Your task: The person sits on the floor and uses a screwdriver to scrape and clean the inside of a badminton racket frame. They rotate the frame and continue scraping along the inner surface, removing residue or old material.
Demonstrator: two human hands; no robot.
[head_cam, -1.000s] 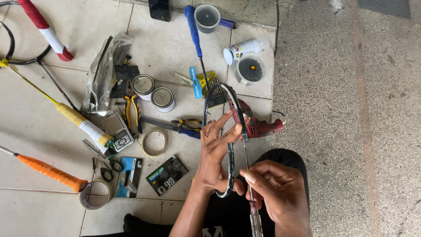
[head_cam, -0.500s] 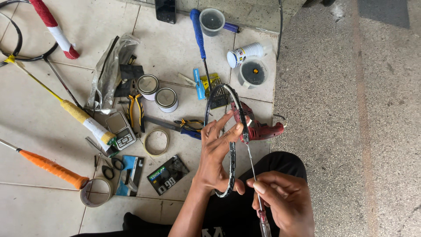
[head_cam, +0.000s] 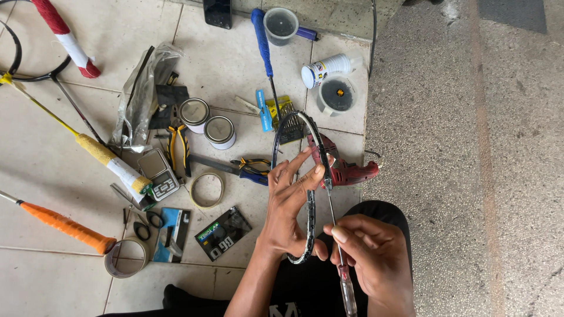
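Racket frame (head_cam: 309,194) between both hands

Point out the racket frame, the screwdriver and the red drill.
racket frame (head_cam: 309,223), head view, lower left rim.
screwdriver (head_cam: 348,293), head view, clear handle.
red drill (head_cam: 352,172), head view, body.

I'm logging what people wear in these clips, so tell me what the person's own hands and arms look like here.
Both the left hand and the right hand are bare: no gloves, and no rings, watch or wristband that I can see. The left forearm is uncovered, with no sleeve in view. The fingernails are short and unpainted. Below the arms, the person wears dark clothing.
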